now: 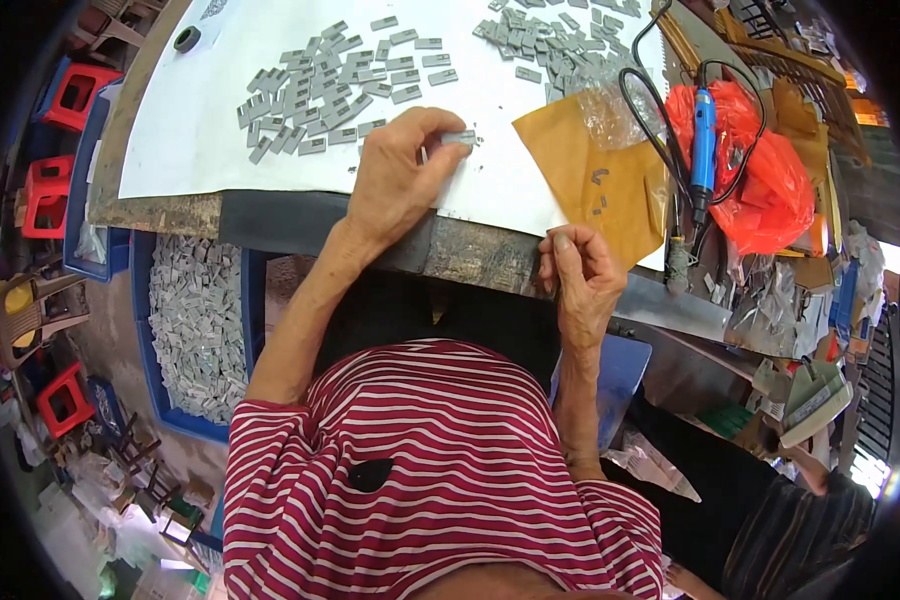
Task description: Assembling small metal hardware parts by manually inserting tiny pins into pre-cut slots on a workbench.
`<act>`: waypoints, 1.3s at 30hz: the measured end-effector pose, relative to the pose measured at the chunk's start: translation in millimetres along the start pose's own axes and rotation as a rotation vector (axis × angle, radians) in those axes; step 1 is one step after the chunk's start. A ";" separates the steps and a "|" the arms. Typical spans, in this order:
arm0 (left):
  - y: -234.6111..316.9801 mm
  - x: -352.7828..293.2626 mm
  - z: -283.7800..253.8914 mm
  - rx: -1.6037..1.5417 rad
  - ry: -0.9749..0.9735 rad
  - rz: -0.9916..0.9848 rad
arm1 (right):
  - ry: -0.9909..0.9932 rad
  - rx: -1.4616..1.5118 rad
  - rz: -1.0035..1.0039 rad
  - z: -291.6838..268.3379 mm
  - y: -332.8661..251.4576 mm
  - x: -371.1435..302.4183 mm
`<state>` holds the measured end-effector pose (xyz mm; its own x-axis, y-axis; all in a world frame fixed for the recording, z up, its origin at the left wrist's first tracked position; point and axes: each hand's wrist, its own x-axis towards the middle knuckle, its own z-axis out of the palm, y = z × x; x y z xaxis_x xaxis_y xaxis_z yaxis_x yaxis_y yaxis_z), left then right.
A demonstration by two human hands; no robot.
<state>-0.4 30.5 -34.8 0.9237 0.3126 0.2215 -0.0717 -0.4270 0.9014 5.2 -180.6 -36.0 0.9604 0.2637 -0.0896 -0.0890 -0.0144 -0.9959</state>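
White surface (190, 140) ahead: I see the left hand (402, 170) pinch a tile (457, 137), long axis sideways; right hand (583, 272) farther, half-curled, hold unclear.

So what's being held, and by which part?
Left hand: a grey piece, apparently by its long edges, thumb and index finger. Right hand: can't tell.

grey piece (457, 137): partly buried in the left hand (405, 168), can't see all of it | right hand (583, 278): curled up, honestly no clue if anything's inside | white sheet (200, 130): chopped by top edge | dark bits (598, 179) on brown paper (560, 135): way too tiny to ID
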 end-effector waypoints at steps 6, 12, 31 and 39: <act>-5.4 39.5 13.0 0.128 0.036 0.127 | 0.054 -0.066 -0.063 -3.9 2.7 -0.9; -27.9 76.0 33.5 0.285 0.067 0.272 | 0.046 -0.063 -0.034 -0.6 4.9 -1.3; -35.9 84.8 35.1 0.628 0.107 0.240 | 0.008 -0.307 -0.129 -3.1 19.0 0.6; -32.5 82.4 33.4 0.662 0.085 0.233 | 0.012 -0.282 -0.123 -2.5 19.4 -0.9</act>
<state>90.6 41.8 -58.2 0.8776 0.2037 0.4340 0.0045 -0.9088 0.4173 3.3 -183.6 -55.3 0.9625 0.2691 0.0338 0.1039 -0.2509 -0.9624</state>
